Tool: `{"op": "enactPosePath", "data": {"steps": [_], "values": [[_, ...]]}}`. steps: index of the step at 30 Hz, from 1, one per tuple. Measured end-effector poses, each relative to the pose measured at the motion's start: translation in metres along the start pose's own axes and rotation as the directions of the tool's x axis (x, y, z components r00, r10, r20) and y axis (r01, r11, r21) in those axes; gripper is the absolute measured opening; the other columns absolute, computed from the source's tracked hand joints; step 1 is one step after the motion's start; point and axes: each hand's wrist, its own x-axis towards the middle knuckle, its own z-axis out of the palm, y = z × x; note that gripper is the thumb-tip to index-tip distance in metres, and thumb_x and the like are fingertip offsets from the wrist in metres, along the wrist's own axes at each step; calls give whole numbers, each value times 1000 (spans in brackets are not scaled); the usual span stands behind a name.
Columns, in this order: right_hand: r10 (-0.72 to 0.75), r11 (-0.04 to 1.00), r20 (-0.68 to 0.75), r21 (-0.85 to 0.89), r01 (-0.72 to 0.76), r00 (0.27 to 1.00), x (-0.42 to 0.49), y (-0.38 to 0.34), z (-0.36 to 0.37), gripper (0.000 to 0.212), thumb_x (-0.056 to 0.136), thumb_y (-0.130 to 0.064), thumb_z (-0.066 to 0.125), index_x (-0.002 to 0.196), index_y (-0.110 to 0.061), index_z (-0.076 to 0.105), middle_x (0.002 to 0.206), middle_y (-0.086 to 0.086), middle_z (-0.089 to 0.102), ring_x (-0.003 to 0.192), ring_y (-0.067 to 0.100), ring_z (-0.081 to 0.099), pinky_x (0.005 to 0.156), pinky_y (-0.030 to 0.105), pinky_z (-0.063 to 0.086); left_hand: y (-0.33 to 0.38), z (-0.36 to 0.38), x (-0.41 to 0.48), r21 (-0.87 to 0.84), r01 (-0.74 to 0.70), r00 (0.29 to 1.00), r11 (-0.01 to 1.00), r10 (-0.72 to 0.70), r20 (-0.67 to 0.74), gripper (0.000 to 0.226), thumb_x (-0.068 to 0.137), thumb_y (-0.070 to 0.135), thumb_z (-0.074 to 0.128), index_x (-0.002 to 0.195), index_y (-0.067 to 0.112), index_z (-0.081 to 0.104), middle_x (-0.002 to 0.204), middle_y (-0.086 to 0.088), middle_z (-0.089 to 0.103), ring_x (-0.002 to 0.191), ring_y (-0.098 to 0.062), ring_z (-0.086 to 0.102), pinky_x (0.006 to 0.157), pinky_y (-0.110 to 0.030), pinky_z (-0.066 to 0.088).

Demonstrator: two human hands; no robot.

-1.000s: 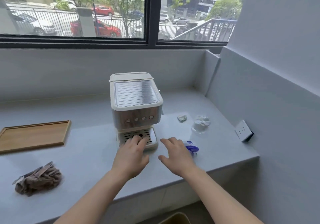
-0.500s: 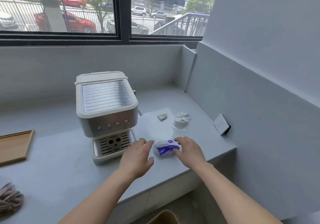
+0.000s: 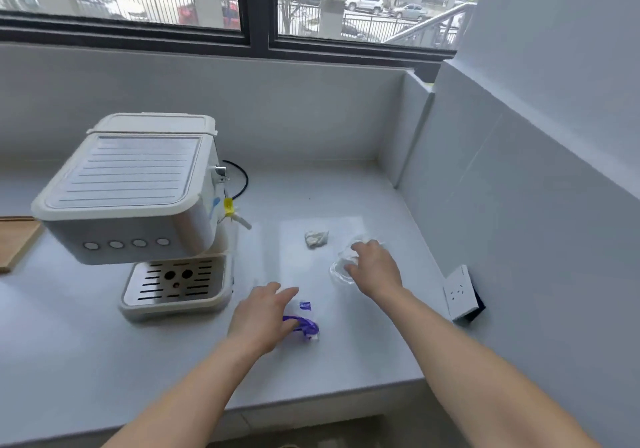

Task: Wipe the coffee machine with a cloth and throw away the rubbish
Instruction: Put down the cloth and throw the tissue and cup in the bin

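Rubbish-gathering, I judge: left hand fingers curl on the wrapper, right hand fingers close around the cup; next, the wad beyond the right fingertips.

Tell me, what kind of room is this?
Probably a small coffee corner or pantry: a coffee machine stands on a grey counter under a window that looks onto a street, with a wall socket nearby.

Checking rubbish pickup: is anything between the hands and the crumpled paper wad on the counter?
Nothing visible blocks it. The paper wad lies alone on the counter, just left of the right hand, which is on the clear cup; the left hand covers the purple wrapper.
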Motion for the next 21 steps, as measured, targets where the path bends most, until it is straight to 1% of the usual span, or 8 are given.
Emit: {"op": "enactPosePath", "data": {"steps": [3, 7, 9, 11, 14, 16, 17, 21], "values": [[-15, 999, 10, -31, 16, 1000, 20, 14, 7, 48, 95, -37, 57, 139, -23, 47, 141, 8, 43, 124, 31, 43, 87, 38, 49, 0, 7, 2, -8, 59, 998, 998, -59, -4, 51, 88, 53, 59, 137, 42, 49, 126, 8, 56, 119, -20, 50, 86, -35, 50], [60, 994, 64, -94, -54, 996, 40, 26, 13, 53, 95, -45, 54, 144, -33, 36, 150, 3, 35, 128, 31, 37, 81, 37, 46, -3, 11, -1, -41, 116, 993, 992, -117, -20, 44, 88, 46, 60, 132, 38, 54, 114, 6, 57, 113, -19, 50, 82, -35, 50], [83, 992, 93, -105, -74, 992, 47, 30, 17, 50, 95, -44, 52, 142, -34, 37, 141, 3, 43, 123, 31, 40, 75, 36, 44, -6, 12, -2, -120, 163, 984, 979, -170, -50, 41, 88, 43, 62, 128, 36, 57, 109, 6, 57, 110, -17, 52, 82, -33, 49], [97, 992, 98, -88, -88, 991, 53, 33, 20, 43, 94, -36, 50, 136, -34, 45, 127, 5, 52, 117, 31, 44, 73, 36, 43, -11, 13, -4, -219, 204, 971, 954, -226, -78, 37, 87, 42, 64, 124, 37, 60, 105, 8, 57, 104, -15, 56, 79, -30, 46], [90, 996, 15, 13, -90, 996, 58, 38, 20, 30, 89, -17, 47, 112, -22, 65, 105, 10, 57, 100, 32, 53, 70, 34, 46, -16, 15, -8, -326, 230, 956, 917, -276, -101, 35, 84, 42, 69, 119, 35, 65, 104, 8, 61, 95, -14, 60, 78, -29, 46], [85, 993, -69, 86, -79, 994, 58, 42, 17, 22, 88, -16, 48, 98, -13, 68, 93, 9, 55, 89, 33, 54, 63, 32, 42, -18, 14, -12, -402, 244, 940, 882, -318, -126, 35, 82, 40, 73, 115, 33, 68, 105, 7, 65, 92, -15, 62, 81, -30, 48], [72, 994, -99, 93, -63, 992, 58, 43, 15, 20, 90, -18, 50, 95, -11, 68, 89, 7, 52, 86, 32, 54, 61, 32, 40, -18, 13, -14, -426, 249, 932, 870, -335, -139, 34, 81, 40, 74, 114, 32, 69, 104, 7, 66, 92, -15, 62, 81, -31, 49], [-8, 998, -118, 59, 15, 993, 51, 42, 11, 20, 95, -26, 55, 100, -16, 70, 89, 6, 51, 82, 28, 52, 62, 33, 38, -18, 9, -24, -457, 242, 926, 856, -344, -154, 34, 80, 40, 75, 112, 30, 71, 106, 7, 68, 94, -15, 62, 82, -30, 48]]}}
